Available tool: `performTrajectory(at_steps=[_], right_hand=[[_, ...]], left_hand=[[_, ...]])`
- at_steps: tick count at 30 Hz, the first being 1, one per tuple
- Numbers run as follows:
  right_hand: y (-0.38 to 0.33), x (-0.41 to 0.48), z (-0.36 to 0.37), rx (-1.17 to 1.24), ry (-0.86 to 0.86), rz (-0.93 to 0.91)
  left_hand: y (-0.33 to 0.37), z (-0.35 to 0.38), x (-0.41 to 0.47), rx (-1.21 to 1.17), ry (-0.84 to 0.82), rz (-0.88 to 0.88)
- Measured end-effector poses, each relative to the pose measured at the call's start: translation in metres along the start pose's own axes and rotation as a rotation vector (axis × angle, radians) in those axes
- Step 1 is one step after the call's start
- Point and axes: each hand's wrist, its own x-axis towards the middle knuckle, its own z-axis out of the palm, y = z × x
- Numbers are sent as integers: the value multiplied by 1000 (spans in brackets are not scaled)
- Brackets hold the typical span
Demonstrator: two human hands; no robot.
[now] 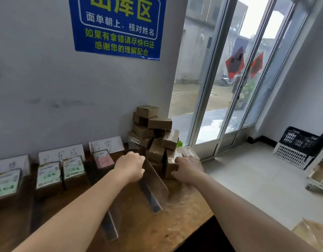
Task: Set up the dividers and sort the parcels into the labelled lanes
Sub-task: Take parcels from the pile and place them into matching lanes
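Open tabletop [175, 224] at lower centre; blocked above by stacked parcels [153, 131], at centre by clear divider [155, 180].

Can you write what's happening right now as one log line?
left hand: gripping clear divider | right hand: on a box in parcel pile | sorting: unfinished

Left hand [130, 165]: gripping the top edge of a clear divider [155, 186] on the wooden table [175, 224].
Right hand [188, 170]: on a brown parcel [170, 166] at the foot of the stack.
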Motion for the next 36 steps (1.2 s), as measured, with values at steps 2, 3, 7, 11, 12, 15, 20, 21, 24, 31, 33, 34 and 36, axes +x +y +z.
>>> performTrajectory(at_steps=[2, 3, 7, 11, 12, 15, 20, 21, 24, 31, 33, 34, 36], right_hand=[[16, 25, -2, -16, 16, 5], [24, 37, -4, -25, 26, 5], [47, 89, -11, -58, 14, -5], [62, 139, -19, -48, 16, -33], [64, 151, -21, -41, 16, -46], [67, 183, -26, -45, 8, -98], [70, 238, -33, -63, 14, -177], [70, 251, -32, -71, 13, -189], [70, 287, -31, -73, 5, -220], [68, 370, -23, -29, 2, -304], [69, 389, -15, -22, -8, -319], [69, 398, -11, -17, -14, -325], [72, 415, -5, 3, -36, -327]], left_hand=[[8, 1, 31, -2, -5, 10], [11, 1, 46, 1, -5, 12], [18, 1, 103, -8, -13, 8], [17, -7, 154, -3, 9, -18], [17, -9, 166, 1, 13, -27], [14, -17, 197, 15, 6, -60], [4, -26, 247, 60, 11, -99], [2, -27, 257, 75, 11, -107], [-7, -30, 289, 96, 15, -154], [-28, -41, 349, 112, 69, -309], [-34, -41, 364, 110, 77, -356], [-36, -39, 371, 109, 67, -378], [-41, -34, 385, 107, 38, -420]])
